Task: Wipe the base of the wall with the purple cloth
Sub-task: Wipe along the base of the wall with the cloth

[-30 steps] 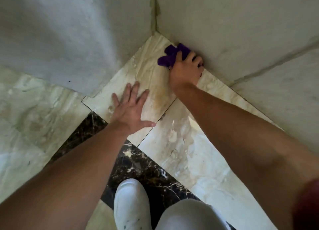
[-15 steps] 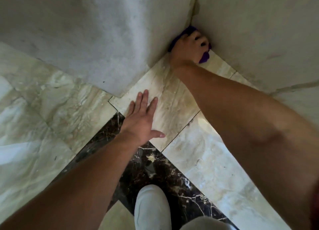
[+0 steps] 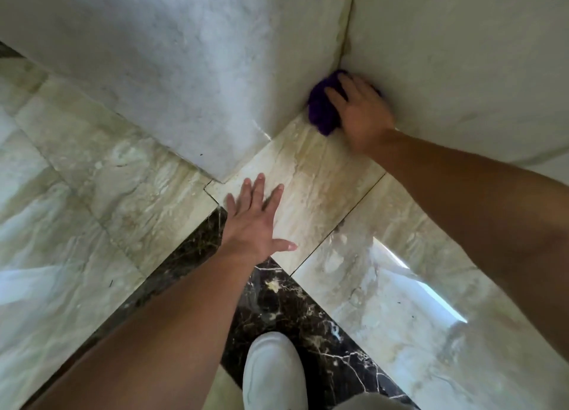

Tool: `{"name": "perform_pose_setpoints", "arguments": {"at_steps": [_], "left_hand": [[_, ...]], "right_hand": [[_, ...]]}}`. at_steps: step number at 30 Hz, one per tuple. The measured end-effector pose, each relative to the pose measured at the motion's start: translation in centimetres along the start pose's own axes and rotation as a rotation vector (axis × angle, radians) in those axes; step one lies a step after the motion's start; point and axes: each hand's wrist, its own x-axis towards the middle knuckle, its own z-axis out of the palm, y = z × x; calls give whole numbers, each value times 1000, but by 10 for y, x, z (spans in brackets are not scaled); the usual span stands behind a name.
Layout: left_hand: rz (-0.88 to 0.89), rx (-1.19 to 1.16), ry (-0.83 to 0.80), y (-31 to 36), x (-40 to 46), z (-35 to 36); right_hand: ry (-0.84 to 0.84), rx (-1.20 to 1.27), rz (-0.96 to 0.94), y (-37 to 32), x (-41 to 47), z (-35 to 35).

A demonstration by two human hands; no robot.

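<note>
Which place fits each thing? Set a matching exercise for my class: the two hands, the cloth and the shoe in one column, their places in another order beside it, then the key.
1. left hand
2. right hand
3. purple cloth
4. white shoe

A. on the dark marble strip, bottom of view
B. pressing the cloth
C. flat on a beige floor tile
D. in the corner where two walls meet the floor

Pairs: 1-C, 2-B, 3-D, 4-A

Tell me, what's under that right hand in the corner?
A bunched purple cloth lies under the right hand, pressed where wall meets floor. Its left part shows; the rest, and the surface beneath it, is covered.
</note>
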Motion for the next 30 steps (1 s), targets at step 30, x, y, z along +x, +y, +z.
{"name": "perform_pose_setpoints", "arguments": {"at_steps": [30], "left_hand": [[-323,-408,-66,-96,-92,51]], "right_hand": [[-257,111,-96,-185,-59,12]]}}
